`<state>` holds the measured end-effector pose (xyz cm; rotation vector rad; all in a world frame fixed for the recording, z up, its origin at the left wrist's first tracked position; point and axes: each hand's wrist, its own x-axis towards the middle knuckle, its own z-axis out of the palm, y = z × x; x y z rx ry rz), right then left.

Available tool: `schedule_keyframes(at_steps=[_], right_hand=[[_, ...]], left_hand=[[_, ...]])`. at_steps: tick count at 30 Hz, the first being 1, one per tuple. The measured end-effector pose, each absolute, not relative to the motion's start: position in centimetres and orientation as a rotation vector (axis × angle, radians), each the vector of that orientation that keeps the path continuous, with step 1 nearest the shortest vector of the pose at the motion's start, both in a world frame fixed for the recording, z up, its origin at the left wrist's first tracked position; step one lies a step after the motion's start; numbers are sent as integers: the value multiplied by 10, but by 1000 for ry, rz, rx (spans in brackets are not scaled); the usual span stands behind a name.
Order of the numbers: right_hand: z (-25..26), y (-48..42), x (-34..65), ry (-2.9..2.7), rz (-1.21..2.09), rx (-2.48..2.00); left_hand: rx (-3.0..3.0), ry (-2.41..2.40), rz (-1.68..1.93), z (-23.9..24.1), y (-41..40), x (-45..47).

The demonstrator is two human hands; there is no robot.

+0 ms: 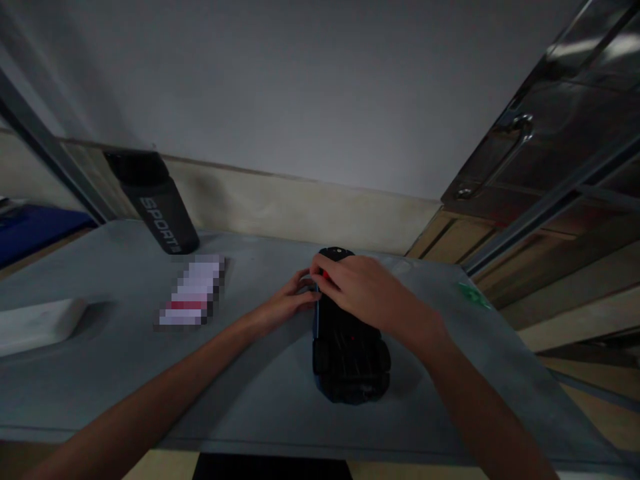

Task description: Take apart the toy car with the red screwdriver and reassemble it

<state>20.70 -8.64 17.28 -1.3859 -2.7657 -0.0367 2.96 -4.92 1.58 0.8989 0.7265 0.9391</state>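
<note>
A black toy car (pixel 350 353) lies upside down on the grey table, its underside and wheels facing up. My left hand (pixel 287 303) is at the car's left side, curved fingers and thumb against its edge. My right hand (pixel 367 287) reaches over the car's far half, thumb and index finger pinched together close to the underside. A small red spot (pixel 325 274) shows by those fingertips. Whatever sits between them is too small and dark to make out.
A dark sports bottle (pixel 163 207) stands at the back left. Nearer lie a blurred-out flat rectangular thing (pixel 193 290) and a white block-like object (pixel 43 325). A green scrap (pixel 474 295) is near the table's right edge. A wall rises behind, with a metal door handle (pixel 500 157) at right.
</note>
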Motion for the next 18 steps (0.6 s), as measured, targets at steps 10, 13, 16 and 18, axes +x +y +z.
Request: schedule_keyframes(at_steps=[10,13,16,18], right_hand=[[169,-86,208,-2777,-41,-1238],[167,-83,212,-2810,-34,-1199],[165,-82,211,-2810,-117,-1272],[165,-82,210,-2802,-167,-1329]], left_hand=[[905,707,946,14,-49,28],[927,718,949,18,-50,30],[955,733,954,21,-50,30],[965,748,953,22,-50,29]])
